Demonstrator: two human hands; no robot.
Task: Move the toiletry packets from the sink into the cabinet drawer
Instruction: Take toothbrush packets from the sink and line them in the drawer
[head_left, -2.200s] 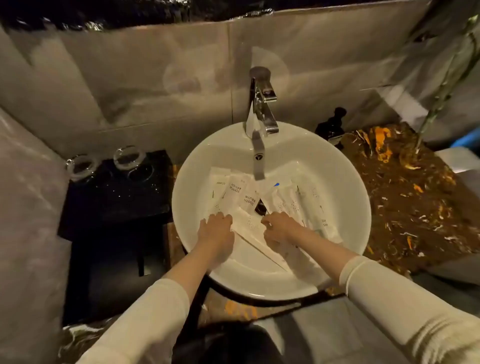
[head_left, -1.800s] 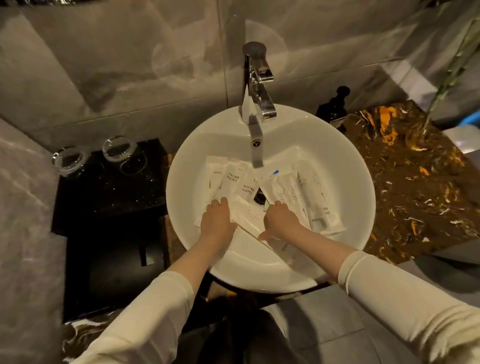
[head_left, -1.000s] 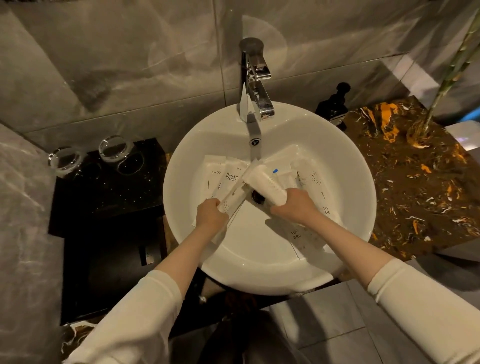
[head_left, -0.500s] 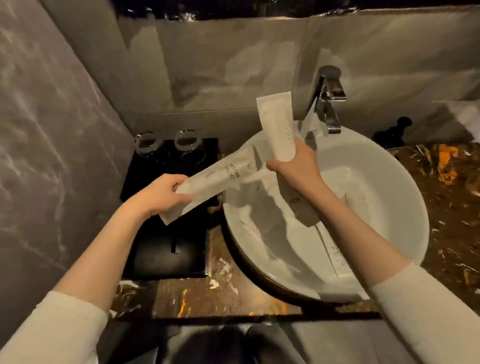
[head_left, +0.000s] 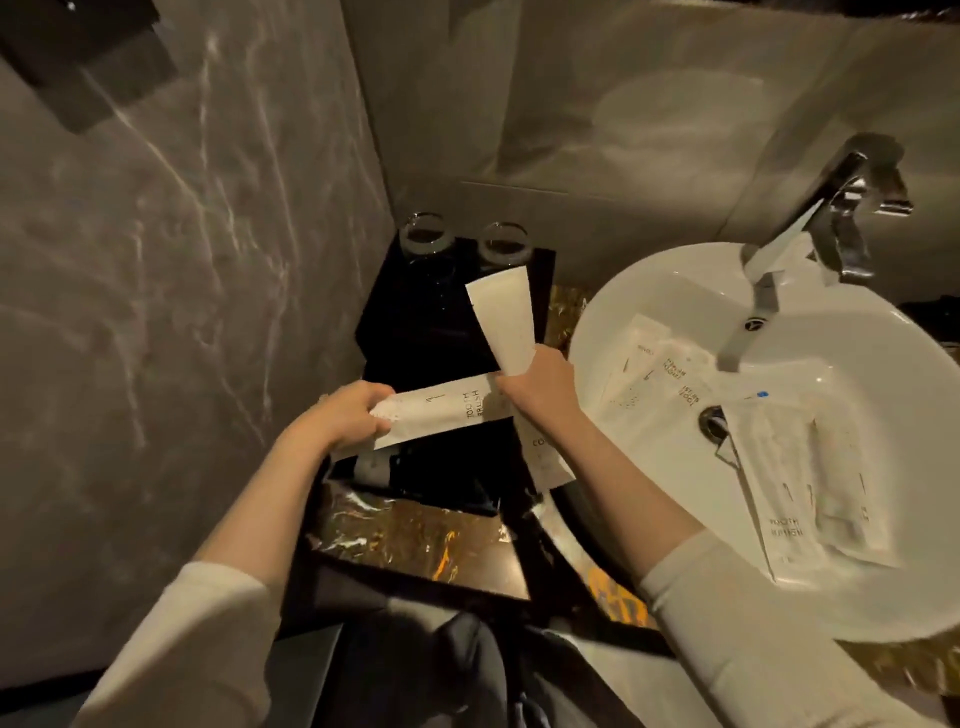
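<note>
My left hand (head_left: 340, 418) grips a long white packet printed "TOOTH BRUSH" (head_left: 441, 410), held level over the black cabinet box (head_left: 415, 332) left of the sink. My right hand (head_left: 540, 387) holds white packets: one (head_left: 506, 325) sticks up and back, another (head_left: 545, 457) hangs below the wrist. Several more white packets (head_left: 795, 467) lie in the white round sink (head_left: 675, 291), around the drain (head_left: 711, 421). Whether a drawer stands open under my hands I cannot tell; the box is very dark.
A chrome tap (head_left: 810, 234) reaches over the sink. Two glass tumblers (head_left: 426, 234) stand at the back of the black box. A grey marble wall (head_left: 156, 312) closes in the left side. Brown patterned countertop (head_left: 415, 545) shows in front of the box.
Both hands gathered packets in the sink, lifted them out and carried them left. They now hang over the black box, and my view has swung left with them.
</note>
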